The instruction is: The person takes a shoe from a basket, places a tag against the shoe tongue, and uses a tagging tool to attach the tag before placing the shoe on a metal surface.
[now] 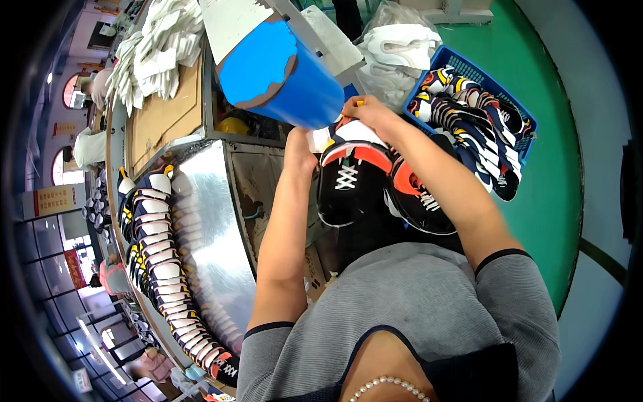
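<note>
A shoe upper (353,134) with white, navy and orange parts is held between my two hands. Its black toe with white laces hangs toward my lap. My right hand (372,115) pinches its far end beside a small yellow tab. On the other side, my left hand (301,150) is closed at the upper's white edge, its fingertips partly hidden. Another black and orange upper (418,194) lies on my lap, under my right forearm. Just beyond my hands stands a blue cylinder (311,84) with a ragged-edged blue top.
To the right, a blue basket (450,55) on the green floor (546,134) holds stacked uppers. A long row of nested uppers (167,275) lines the shiny metal table (218,201). White pieces (167,47) are piled on cardboard at far left; white parts in plastic (398,50) lie beyond.
</note>
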{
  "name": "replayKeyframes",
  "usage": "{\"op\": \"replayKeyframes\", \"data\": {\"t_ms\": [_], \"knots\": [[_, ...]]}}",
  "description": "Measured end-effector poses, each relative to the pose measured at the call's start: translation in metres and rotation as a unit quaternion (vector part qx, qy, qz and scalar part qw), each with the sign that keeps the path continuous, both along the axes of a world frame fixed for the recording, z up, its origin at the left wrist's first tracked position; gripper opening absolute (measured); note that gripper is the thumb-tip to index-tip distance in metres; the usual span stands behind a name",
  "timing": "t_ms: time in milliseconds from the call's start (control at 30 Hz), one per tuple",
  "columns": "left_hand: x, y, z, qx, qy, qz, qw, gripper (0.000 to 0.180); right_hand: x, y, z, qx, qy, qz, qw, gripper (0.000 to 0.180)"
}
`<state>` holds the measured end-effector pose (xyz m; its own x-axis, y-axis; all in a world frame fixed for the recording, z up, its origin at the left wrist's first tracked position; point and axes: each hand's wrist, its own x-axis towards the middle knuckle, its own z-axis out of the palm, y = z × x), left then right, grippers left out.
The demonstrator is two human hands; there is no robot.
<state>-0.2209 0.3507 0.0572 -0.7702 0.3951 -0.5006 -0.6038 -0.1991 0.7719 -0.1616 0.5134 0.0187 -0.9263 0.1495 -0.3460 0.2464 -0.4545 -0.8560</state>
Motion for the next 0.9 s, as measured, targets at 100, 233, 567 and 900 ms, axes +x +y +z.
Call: {"op": "replayKeyframes", "data": {"t_ms": [100,233,567,900], "knots": [[-0.007,-0.007,-0.004,0.076,-0.087,-0.037,0.993,0.034,-0.01,0.006,0.006,0.019,-0.031,0.044,0.998,0.019],[0.015,-0.056,0.014,0.094,-0.07,0.125,0.985,0.034,0.023,0.013,0.023,-0.086,-0.056,-0.013,0.995,0.019],[0.132,-0.043,0.044,-0.061,0.205,0.008,0.977,0.039,0.064,-0.059,0.032,-0.081,0.075,-0.099,0.989,0.022],[0.04,-0.031,0.019,-0.067,0.205,-0.008,0.976,0.038,0.024,-0.03,-0.003,-0.127,0.064,-0.074,0.987,0.015]]}}
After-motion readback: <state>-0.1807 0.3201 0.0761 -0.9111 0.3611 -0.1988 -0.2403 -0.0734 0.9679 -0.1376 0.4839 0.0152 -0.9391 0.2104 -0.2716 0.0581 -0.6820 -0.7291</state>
